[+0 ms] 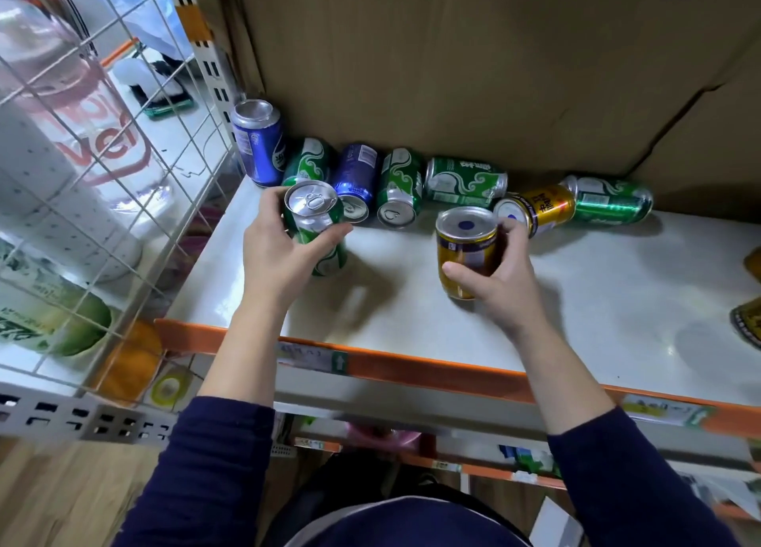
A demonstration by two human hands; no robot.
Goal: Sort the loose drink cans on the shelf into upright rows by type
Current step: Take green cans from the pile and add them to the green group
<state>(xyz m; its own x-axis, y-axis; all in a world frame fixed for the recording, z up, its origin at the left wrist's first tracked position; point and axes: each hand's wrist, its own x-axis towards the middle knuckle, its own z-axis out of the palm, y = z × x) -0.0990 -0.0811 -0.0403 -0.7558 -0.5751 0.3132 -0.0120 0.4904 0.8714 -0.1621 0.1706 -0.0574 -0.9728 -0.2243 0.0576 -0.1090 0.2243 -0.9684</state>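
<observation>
My left hand [274, 254] grips an upright green can [316, 225] at the left front of the white shelf [576, 320]. My right hand [500, 283] grips an upright gold can [465, 250] near the shelf's middle. One blue can [258, 147] stands upright in the back left corner. Along the back wall lie several cans on their sides: a green can [306, 161], a blue can [354, 180], a second green can [399, 186], a third green can [465, 182], a gold can [535, 209] and a fourth green can [609, 200].
Cardboard [453, 60] lines the back of the shelf. A white wire grid [103, 167] closes the left side. An orange strip with price labels [412, 371] runs along the front edge. More gold cans [751, 320] show at the right border.
</observation>
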